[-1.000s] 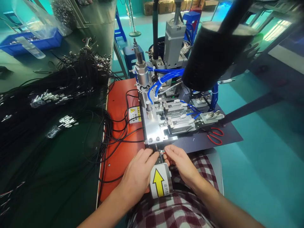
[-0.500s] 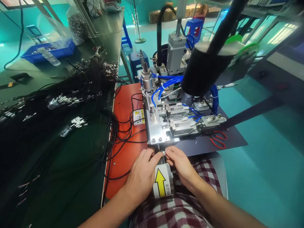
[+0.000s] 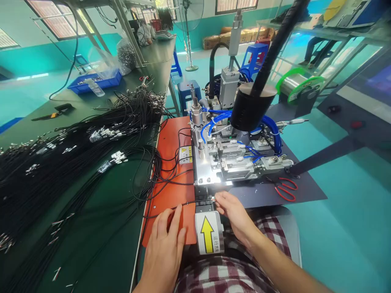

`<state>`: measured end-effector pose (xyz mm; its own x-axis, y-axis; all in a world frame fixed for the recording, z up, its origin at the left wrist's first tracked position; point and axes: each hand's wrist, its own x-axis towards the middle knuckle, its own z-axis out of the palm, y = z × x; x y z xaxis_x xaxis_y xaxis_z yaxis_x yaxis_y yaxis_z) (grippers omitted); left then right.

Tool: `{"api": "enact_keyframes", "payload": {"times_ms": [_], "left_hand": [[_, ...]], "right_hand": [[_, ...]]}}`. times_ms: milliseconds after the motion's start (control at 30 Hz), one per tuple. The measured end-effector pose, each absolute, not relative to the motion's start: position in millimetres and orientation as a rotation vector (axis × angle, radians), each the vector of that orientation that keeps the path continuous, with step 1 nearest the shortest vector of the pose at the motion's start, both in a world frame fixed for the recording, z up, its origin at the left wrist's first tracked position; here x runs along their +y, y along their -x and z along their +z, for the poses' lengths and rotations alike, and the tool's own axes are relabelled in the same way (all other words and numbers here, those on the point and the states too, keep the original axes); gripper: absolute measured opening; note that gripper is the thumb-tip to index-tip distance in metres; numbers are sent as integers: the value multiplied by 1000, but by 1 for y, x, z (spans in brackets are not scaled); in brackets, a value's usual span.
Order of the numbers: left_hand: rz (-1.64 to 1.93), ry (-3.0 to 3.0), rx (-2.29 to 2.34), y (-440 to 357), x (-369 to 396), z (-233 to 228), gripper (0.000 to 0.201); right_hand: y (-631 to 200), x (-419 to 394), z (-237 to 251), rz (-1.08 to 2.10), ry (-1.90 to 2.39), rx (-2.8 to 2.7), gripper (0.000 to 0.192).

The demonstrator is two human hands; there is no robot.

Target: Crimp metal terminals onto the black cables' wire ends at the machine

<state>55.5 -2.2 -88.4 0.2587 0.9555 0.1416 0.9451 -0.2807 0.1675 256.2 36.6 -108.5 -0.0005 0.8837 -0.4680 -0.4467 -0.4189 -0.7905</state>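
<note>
Long green workbench (image 3: 61, 118) along the left, heaped with a great mass of black cables (image 3: 61, 162) with small metal ends. Blue tray (image 3: 94, 83) and clear bags of metal parts at its far end. Orange mat (image 3: 171, 171) butted against the bench edge, several loose cable loops lying across it. Just right of the mat, a metal fixture machine (image 3: 226, 158) on a dark plate, threaded with blue air hoses (image 3: 214, 116) and topped by a black cylindrical hood (image 3: 252, 108) on a dark hose. Green-rimmed reel (image 3: 301, 87) farther right, behind the machine. Red-handled scissors (image 3: 285, 189) lying on the dark plate, right of the fixture. White label with a yellow arrow (image 3: 208, 238) on a curved guard at the near edge, pointing toward the machine.

Left hand (image 3: 166, 244) laid flat on the orange mat, fingers spread and relaxed, a single black cable (image 3: 183, 204) running just past its fingertips (contact with the cable too fine to judge). Right hand (image 3: 232, 213) pinching the metal end of that same cable (image 3: 213, 199) between thumb and forefinger, right at the front slot of the machine, just above the arrow label. Cable stretched nearly straight from the pinch leftward across the mat.
</note>
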Motion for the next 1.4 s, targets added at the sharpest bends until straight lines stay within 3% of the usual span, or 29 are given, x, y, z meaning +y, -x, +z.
{"api": "enact_keyframes", "payload": {"times_ms": [267,533,900,1133,1400], "left_hand": [[272,-2659,1762,-50,16,-84,43],[358,-2836,1629,-45,17,-93,42],[281,-2683,1700,-40,14,-94,45],[489,-2544,1393,-61,85,-83,43],[363,-2546,1385,-61,108,-55,32]], "right_hand": [[-256,38,-107,1632,1235,-521,41],[-275,20,-136,1575,1259,-477,37],[-292,-16,-150,1553,1386,-408,32],[-295,-24,-165,1504,1439,-455,33],[-327,-37,-174,1469,1549,-508,31]]}}
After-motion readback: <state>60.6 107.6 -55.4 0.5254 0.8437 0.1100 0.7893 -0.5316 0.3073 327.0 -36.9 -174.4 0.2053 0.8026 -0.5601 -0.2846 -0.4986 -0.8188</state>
